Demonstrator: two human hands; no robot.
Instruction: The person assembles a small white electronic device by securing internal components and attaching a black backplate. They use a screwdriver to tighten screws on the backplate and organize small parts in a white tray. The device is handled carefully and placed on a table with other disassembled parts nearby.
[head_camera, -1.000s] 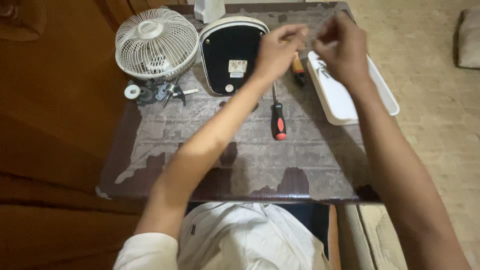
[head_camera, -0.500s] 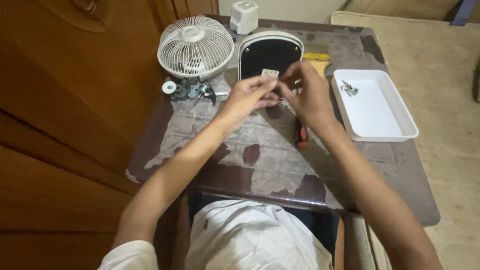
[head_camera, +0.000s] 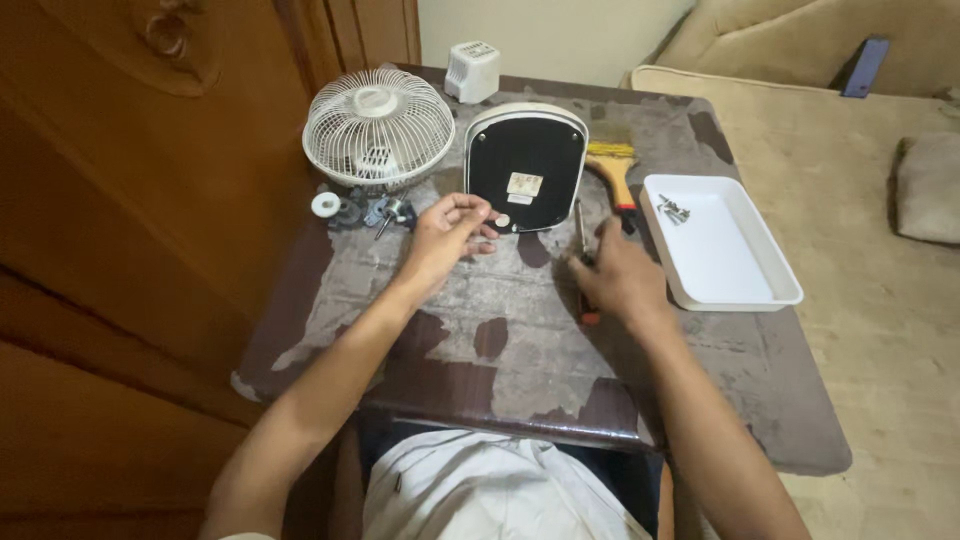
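Observation:
My left hand (head_camera: 447, 235) hovers just left of the lower edge of a black fan base with a cream rim (head_camera: 525, 165), which lies flat on the table. Its fingertips are curled together, and anything between them is too small to see. My right hand (head_camera: 618, 282) lies over the handle of a screwdriver (head_camera: 580, 222); the fingers wrap the handle, and the metal shaft sticks out toward the base. A red tip of the handle shows under the palm.
A white fan grille (head_camera: 378, 122) sits at the back left, with a white ring (head_camera: 325, 204) and small dark metal parts (head_camera: 375, 211) before it. A paintbrush (head_camera: 612, 165), a white tray (head_camera: 722, 255) holding screws (head_camera: 672, 209) and a small white box (head_camera: 472, 70) share the worn table (head_camera: 500, 310).
My hands were joined, pinching something small in front of the base. They have parted: the left stays by the base, the right has dropped onto the screwdriver. The camera has tilted back.

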